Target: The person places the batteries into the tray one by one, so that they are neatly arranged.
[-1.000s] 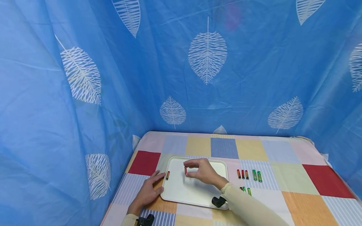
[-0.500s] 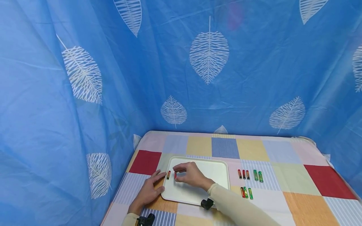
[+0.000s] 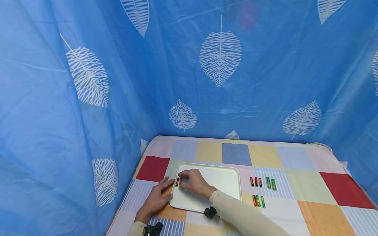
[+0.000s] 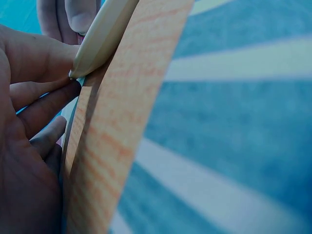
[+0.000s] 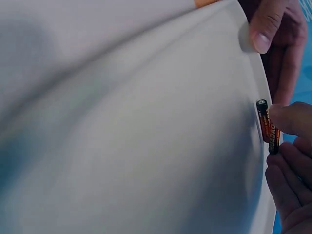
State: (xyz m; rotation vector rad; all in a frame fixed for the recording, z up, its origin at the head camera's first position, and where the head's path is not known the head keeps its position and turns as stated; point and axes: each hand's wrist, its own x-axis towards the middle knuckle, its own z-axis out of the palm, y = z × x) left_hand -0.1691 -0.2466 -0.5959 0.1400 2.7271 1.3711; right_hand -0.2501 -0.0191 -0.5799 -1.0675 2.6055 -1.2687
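A white rectangular tray [image 3: 212, 193] lies on the table. My left hand [image 3: 157, 198] rests at its left edge, fingers spread; in the right wrist view the left thumb [image 5: 263, 36] lies over the rim. My right hand [image 3: 195, 183] reaches across the tray and pinches a small red-and-black battery [image 3: 181, 181] between thumb and fingers. Directly left of it lies a similar battery [image 3: 177, 182], close inside the tray's left rim. In the right wrist view the two batteries stand side by side at the fingertips, partly covered by the right thumb [image 5: 292, 119].
Right of the tray, several loose batteries lie on the patchwork tablecloth: red ones [image 3: 256, 182] beside green ones [image 3: 268, 182], and nearer, another red battery [image 3: 255, 201] with two green ones [image 3: 263, 202]. A blue leaf-print curtain [image 3: 147, 82] closes the back and left side.
My right hand has moved left over the tray with its battery, from mid-tray to right beside the battery at the left rim. My left hand has stayed at the tray's edge.
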